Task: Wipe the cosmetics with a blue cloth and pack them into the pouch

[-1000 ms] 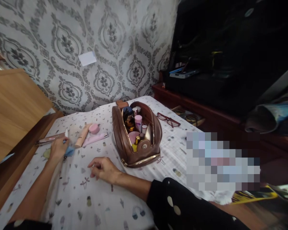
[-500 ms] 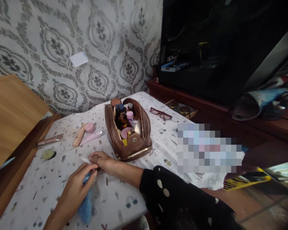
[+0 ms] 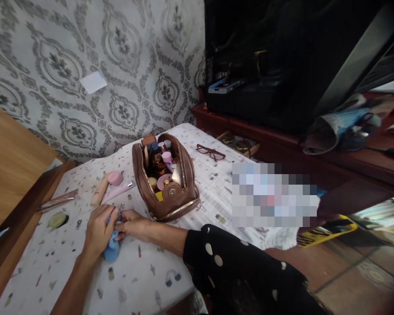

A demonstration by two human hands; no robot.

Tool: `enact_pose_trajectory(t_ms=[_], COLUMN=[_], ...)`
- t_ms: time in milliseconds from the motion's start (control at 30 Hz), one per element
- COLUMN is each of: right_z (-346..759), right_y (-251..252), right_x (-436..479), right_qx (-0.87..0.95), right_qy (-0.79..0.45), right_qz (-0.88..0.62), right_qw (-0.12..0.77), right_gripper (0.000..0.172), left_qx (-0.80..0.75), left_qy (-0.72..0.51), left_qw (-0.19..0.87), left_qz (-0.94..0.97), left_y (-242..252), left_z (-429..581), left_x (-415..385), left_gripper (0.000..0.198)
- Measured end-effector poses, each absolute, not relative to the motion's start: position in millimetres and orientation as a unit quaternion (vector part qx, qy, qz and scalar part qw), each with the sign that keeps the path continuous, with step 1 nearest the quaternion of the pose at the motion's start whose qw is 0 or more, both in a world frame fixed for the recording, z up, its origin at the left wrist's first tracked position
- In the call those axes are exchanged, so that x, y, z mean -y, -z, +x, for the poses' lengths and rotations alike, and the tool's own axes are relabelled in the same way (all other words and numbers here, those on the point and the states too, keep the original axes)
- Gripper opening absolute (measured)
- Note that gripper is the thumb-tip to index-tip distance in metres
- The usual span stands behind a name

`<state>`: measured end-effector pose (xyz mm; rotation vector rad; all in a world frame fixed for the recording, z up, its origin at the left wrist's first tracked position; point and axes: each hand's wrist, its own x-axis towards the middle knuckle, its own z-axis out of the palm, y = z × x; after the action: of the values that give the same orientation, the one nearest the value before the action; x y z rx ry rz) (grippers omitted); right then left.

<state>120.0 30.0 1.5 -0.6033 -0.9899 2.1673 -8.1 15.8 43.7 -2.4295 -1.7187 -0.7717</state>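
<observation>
My left hand [image 3: 100, 229] is closed on a blue cloth [image 3: 112, 248], whose loose end hangs below the fingers. Pressed against it from the right is my right hand [image 3: 133, 225], its fingers curled in by the cloth; whatever they grip is hidden. Just beyond my hands lie a peach tube [image 3: 100, 190], a round pink container [image 3: 115, 178] and a pale pink tube [image 3: 118, 191] with a silver end. To the right stands a brown cosmetic bag [image 3: 167, 205], unzipped and packed with bottles, jars and compacts.
On the patterned tablecloth [image 3: 144, 280] lie a rosy tube [image 3: 59, 200], a green round item [image 3: 58, 220] and red-framed glasses [image 3: 210, 152]. A blurred patch covers the table's right side. An open drawer [image 3: 249, 151] and a large black screen [image 3: 265, 57] stand beyond; a wooden panel [image 3: 16, 153] is left.
Both hands have come closer together and the blue cloth now bunches between them. The pale slim thing that stuck out from my right hand is covered. The view has shifted slightly right.
</observation>
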Motion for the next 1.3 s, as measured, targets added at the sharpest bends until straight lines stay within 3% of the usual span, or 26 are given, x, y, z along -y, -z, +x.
enact_pose_trajectory(t_ms=[233, 400, 600, 933, 1300], right_z=[118.0, 127.8, 138.2, 132.4, 134.2], right_y=[0.7, -11.5, -16.3, -4.9, 1.9], right_x=[-30.6, -26.2, -24.4, -34.2, -41.2], right_qx=[0.384, 0.494, 0.607, 0.544, 0.528], right_qy=[-0.839, -0.783, -0.605, -0.632, -0.637], right_qz=[-0.234, -0.263, -0.363, -0.329, -0.314], right_qw=[0.305, 0.271, 0.367, 0.442, 0.466], right_gripper=[0.013, 0.01, 0.017, 0.004, 0.031], left_qx=[0.65, 0.669, 0.687, 0.679, 0.648], left_qy=[0.312, 0.397, 0.455, 0.461, 0.489], left_qw=[-0.022, -0.05, -0.072, -0.071, -0.066], left_qz=[-0.693, -0.626, -0.562, -0.567, -0.581], left_y=[-35.0, -33.3, -37.9, -32.3, -29.8], left_z=[-29.1, -38.9, -51.1, -46.9, -43.3], left_x=[-16.1, -15.0, -17.5, -20.7, -14.7], left_gripper=[0.039, 0.037, 0.035, 0.04, 0.029])
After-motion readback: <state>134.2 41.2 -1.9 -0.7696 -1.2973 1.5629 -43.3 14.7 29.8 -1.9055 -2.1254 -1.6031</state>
